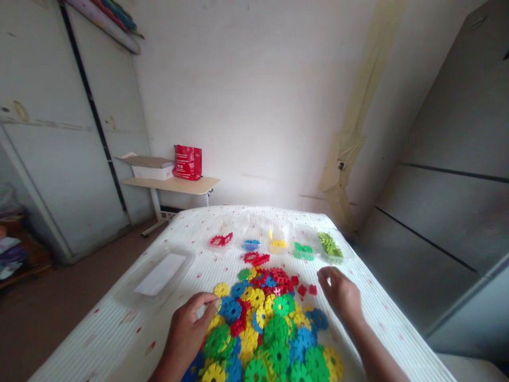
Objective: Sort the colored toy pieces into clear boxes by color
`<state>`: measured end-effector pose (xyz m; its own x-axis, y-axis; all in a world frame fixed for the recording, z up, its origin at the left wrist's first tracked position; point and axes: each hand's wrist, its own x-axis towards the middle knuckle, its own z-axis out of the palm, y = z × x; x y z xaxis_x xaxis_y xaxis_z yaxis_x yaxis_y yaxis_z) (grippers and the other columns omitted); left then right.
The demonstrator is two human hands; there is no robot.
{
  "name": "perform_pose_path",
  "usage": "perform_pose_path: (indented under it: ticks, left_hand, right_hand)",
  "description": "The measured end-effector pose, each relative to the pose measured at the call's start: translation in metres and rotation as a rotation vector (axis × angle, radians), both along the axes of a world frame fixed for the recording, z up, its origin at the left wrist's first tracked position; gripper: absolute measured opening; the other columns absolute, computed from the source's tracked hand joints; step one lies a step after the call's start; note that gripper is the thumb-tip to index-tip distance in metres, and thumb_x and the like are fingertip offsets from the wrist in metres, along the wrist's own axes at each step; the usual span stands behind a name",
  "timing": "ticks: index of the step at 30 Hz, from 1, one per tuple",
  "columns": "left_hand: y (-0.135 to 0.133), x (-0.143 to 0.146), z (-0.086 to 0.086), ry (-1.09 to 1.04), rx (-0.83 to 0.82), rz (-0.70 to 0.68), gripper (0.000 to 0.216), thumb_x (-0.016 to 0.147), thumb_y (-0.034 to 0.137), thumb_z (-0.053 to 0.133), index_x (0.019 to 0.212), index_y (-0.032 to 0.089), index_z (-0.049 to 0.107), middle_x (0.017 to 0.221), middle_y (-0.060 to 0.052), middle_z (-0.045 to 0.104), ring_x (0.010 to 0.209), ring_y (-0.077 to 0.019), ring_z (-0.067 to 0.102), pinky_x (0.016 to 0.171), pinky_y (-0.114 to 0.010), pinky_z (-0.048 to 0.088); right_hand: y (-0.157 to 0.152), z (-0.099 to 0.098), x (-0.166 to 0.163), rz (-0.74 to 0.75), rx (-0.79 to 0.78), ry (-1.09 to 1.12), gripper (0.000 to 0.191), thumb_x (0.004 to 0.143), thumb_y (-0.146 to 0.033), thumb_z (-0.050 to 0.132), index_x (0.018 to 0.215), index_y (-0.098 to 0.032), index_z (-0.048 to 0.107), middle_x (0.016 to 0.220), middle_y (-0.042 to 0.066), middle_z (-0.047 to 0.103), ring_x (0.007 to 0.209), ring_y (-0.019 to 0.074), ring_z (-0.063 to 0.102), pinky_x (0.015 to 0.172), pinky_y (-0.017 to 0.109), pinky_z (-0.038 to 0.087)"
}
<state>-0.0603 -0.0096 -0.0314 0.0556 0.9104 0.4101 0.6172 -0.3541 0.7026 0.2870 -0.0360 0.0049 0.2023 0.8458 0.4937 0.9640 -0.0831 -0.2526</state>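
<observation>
We rest our left hand point(190, 324) on the near edge of the heap of bright plastic snowflake discs point(270, 329), fingers curled loosely over a blue one, pinching nothing we can make out; our right hand point(339, 293) hovers half-open beside the loose red pieces point(307, 290), empty; beyond, a row of clear plastic trays point(278, 243) holds discs by colour, within reach on the white-striped bed point(382, 313).

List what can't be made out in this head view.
- Left hand: whether its grip pinches a disc; curled fingers hide it.
- Right hand: anything under its palm is hidden.
- Pile of discs: near part cut off by the bottom edge.
- Clear trays: counts too small.
- Red bag: print too small.
</observation>
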Motion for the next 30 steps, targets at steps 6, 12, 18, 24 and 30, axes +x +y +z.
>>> perform_pose_path:
  ticks: [6,12,18,24,30]
  left_hand:
    - [0.000,-0.001,0.002,-0.016,0.001,0.014,0.026,0.076,0.040,0.049,0.074,0.020,0.065,0.071,0.000,0.070,0.068,-0.0152,0.065,0.064,-0.020,0.050]
    - [-0.001,-0.001,0.000,-0.020,-0.006,-0.007,0.026,0.079,0.037,0.046,0.075,0.018,0.064,0.071,-0.002,0.069,0.069,-0.0154,0.064,0.066,-0.022,0.050]
    - [0.000,-0.002,-0.003,-0.032,-0.033,-0.015,0.026,0.080,0.036,0.045,0.078,0.017,0.063,0.074,-0.002,0.069,0.071,-0.0159,0.064,0.067,-0.023,0.050]
    - [0.003,-0.002,-0.004,-0.070,-0.035,-0.015,0.026,0.079,0.036,0.046,0.078,0.017,0.064,0.074,-0.003,0.069,0.073,-0.0168,0.064,0.069,-0.025,0.050]
    - [0.003,-0.002,-0.003,-0.101,-0.026,0.002,0.022,0.077,0.032,0.048,0.073,0.017,0.064,0.070,-0.001,0.068,0.069,-0.0153,0.063,0.066,-0.022,0.049]
  right_hand:
    - [-0.003,-0.018,-0.013,0.137,-0.039,0.170,0.033,0.084,-0.037,0.035,0.073,-0.020,0.060,0.070,0.003,0.064,0.061,0.0135,0.058,0.057,0.022,0.038]
    - [0.002,-0.031,-0.003,0.043,-0.043,0.296,0.034,0.082,-0.042,0.037,0.077,-0.020,0.063,0.077,0.004,0.067,0.063,0.0155,0.059,0.058,0.023,0.041]
    - [0.001,-0.030,-0.002,-0.007,-0.037,0.390,0.037,0.079,-0.044,0.038,0.079,-0.018,0.064,0.076,0.005,0.069,0.066,0.0175,0.060,0.059,0.025,0.043]
    - [0.005,-0.033,0.003,-0.017,-0.069,0.457,0.036,0.077,-0.045,0.040,0.077,-0.019,0.065,0.073,0.004,0.069,0.067,0.0185,0.061,0.058,0.025,0.043]
    - [0.010,-0.040,0.011,0.023,-0.101,0.443,0.036,0.074,-0.047,0.040,0.077,-0.020,0.065,0.073,0.003,0.069,0.067,0.0191,0.062,0.060,0.025,0.044]
